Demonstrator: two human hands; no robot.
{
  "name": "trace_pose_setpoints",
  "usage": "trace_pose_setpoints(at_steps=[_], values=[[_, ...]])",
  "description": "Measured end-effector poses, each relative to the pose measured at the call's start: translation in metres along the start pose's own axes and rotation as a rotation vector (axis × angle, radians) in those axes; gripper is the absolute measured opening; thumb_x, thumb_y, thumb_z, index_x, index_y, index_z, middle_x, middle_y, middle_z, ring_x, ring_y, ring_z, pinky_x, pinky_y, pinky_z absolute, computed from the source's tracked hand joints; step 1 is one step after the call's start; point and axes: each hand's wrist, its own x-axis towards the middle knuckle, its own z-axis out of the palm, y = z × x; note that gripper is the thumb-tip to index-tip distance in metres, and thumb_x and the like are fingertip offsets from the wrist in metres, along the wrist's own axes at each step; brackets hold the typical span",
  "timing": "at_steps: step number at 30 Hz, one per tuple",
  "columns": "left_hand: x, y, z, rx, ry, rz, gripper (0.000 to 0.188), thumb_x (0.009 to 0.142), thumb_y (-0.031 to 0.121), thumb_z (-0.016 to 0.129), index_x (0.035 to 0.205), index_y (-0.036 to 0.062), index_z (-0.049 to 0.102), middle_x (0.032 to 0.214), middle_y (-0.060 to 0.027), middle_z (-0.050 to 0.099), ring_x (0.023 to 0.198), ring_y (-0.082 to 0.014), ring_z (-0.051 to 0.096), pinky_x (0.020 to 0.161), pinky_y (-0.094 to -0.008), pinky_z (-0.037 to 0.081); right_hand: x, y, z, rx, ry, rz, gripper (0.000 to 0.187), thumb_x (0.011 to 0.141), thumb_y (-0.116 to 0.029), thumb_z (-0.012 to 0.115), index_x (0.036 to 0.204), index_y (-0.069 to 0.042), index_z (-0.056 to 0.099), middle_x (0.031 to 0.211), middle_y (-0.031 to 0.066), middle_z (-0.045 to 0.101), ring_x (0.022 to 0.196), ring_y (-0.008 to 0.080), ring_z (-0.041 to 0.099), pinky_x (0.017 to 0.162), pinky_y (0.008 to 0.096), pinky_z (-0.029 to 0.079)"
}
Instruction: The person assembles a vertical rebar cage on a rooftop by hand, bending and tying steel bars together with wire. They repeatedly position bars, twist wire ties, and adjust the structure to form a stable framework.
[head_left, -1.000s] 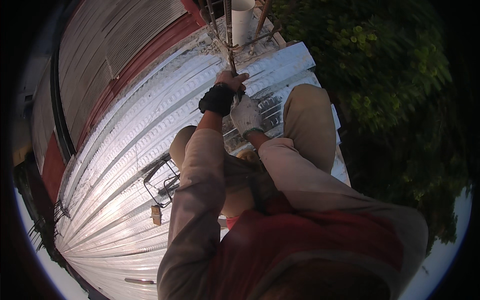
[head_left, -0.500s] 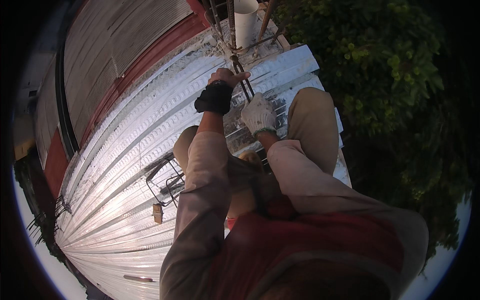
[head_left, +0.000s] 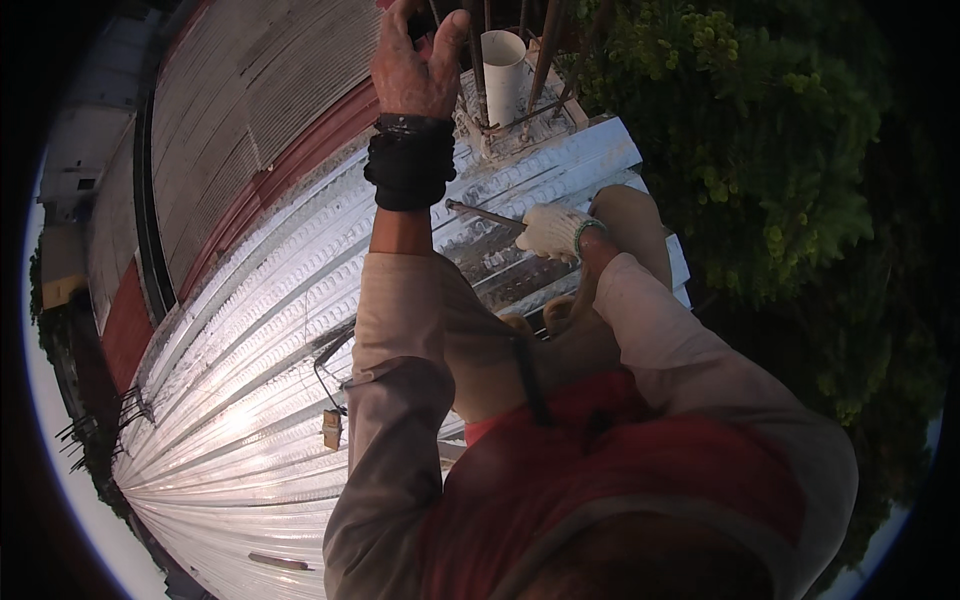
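My left hand [head_left: 418, 65], bare with a black wrist wrap [head_left: 410, 165], is raised beside the upright steel bars [head_left: 478, 70]. Its thumb and fingers are apart; the fingertips run off the upper edge, and I see nothing held. A white knitted glove covers my right hand [head_left: 555, 233], which is closed round the handles of dark metal pincers [head_left: 485, 212]. Their head points left, over the ribbed metal sheet [head_left: 330, 240]. A white plastic pipe [head_left: 503, 65] stands upright among the bars, above a rough concrete base.
A bent dark metal frame [head_left: 325, 365] and a small wooden block [head_left: 331, 428] lie on the sheeting at left. Farther down is a loose strip [head_left: 278, 562]. Leafy trees [head_left: 770, 170] border the sheet's right edge. A red-edged corrugated roof [head_left: 260, 90] lies at upper left.
My left hand has left the pincers and risen toward the bars. My right hand has moved right and slightly down with the pincers, which have swung from near upright to pointing left.
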Motion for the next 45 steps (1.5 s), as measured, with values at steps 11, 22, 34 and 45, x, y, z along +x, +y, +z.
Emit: trace_pose_setpoints(at_steps=[11, 22, 34, 45], values=[[0.039, 0.042, 0.013, -0.07, -0.318, -0.272, 0.024, 0.108, 0.032, 0.066, 0.107, 0.0084, 0.073, 0.09, -0.008, 0.08, 0.086, -0.0304, 0.078, 0.08, -0.0434, 0.059, -0.103, 0.013, 0.002, 0.077, 0.164, -0.173, 0.041, 0.093, -0.028, 0.059, 0.106, 0.007, 0.075, 0.09, 0.0266, 0.077, 0.078, 0.0385, 0.078, 0.077, 0.0491, 0.062], [0.051, 0.039, 0.004, 0.329, -0.403, -0.158, 0.04, 0.104, 0.035, 0.067, 0.13, 0.0045, 0.071, 0.12, -0.0165, 0.08, 0.11, -0.0314, 0.078, 0.092, -0.0416, 0.06, -0.106, 0.024, 0.021, 0.453, 0.2, -0.184, 0.033, 0.097, -0.032, 0.065, 0.09, 0.001, 0.064, 0.071, 0.0069, 0.063, 0.055, 0.0183, 0.06, 0.051, 0.0372, 0.051], [-0.234, 0.048, -0.076, -0.081, 0.026, -1.147, 0.091, 0.092, 0.053, 0.08, 0.147, -0.0129, 0.048, 0.124, -0.0309, 0.073, 0.123, -0.0375, 0.07, 0.107, -0.0434, 0.054, -0.084, -0.075, 0.025, 0.284, -0.016, -0.36, 0.035, 0.103, -0.032, 0.063, 0.102, 0.002, 0.069, 0.077, 0.0097, 0.07, 0.063, 0.0212, 0.069, 0.059, 0.037, 0.055], [-0.336, -0.1, -0.199, 0.542, -0.011, -1.64, 0.052, 0.09, 0.038, 0.077, 0.128, 0.0078, 0.059, 0.122, -0.0275, 0.074, 0.114, -0.0487, 0.073, 0.098, -0.0567, 0.059, -0.046, -0.093, 0.019, 0.46, 0.001, -0.438, 0.054, 0.103, -0.028, 0.07, 0.143, 0.008, 0.062, 0.117, 0.015, 0.076, 0.097, 0.018, 0.074, 0.083, 0.0309, 0.06]])
